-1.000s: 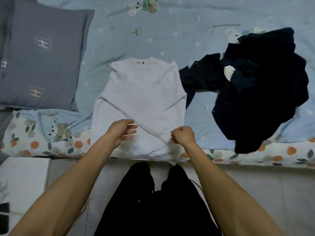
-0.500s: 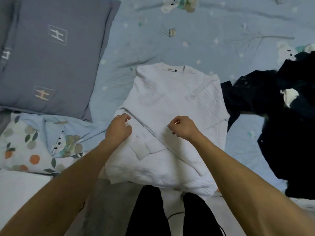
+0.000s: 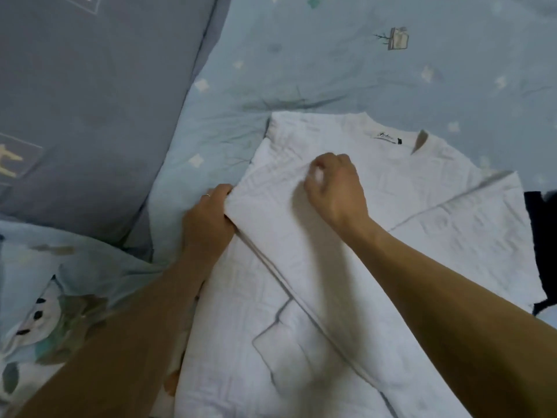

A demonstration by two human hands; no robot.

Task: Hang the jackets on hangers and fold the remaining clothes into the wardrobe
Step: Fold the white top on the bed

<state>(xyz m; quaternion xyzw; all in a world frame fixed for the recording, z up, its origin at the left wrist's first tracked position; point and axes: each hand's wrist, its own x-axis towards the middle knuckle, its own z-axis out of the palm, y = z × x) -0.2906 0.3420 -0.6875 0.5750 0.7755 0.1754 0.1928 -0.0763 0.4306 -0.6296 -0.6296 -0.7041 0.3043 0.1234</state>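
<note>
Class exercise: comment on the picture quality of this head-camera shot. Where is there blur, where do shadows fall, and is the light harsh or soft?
Head view: light dim and soft, no glare. Right hand slightly motion-blurred at the fingers; left hand sharper. The forearms cast soft shadows on the white sweater. Pillow and bedsheet look grainy, bending a little toward the edges.

The sweater [image 3: 346, 267] is white with a faint raised block texture and a small dark label at its collar. Under it, the sheet [image 3: 331, 55] is pale blue with scattered white diamonds and small grey drawings. Left of the sweater, the pillow [image 3: 90, 101] is grey-blue with cream marks. At the sweater's right edge lies dark navy clothing [image 3: 539, 236].
</note>
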